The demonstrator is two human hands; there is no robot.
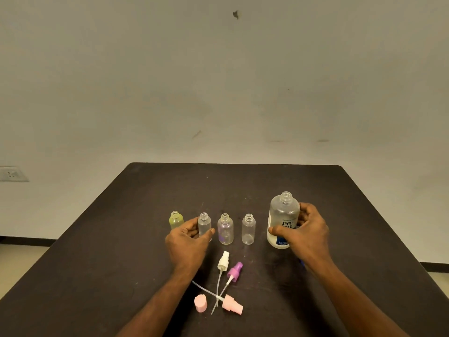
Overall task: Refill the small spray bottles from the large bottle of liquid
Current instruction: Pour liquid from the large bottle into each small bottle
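Pink cap (pixel 200 303) lies nearest; left hand (pixel 188 242) grips clear small bottle (pixel 204 223), right hand (pixel 307 235) grasps large bottle (pixel 283 215).

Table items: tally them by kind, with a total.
Small spray bottles, uncapped: 4 (yellowish, one held by the left hand at, purplish, clear)
Large bottle, held by the right hand: 1
Spray pump heads: 3 (white, purple, pink)
Pink cap: 1
Total: 9
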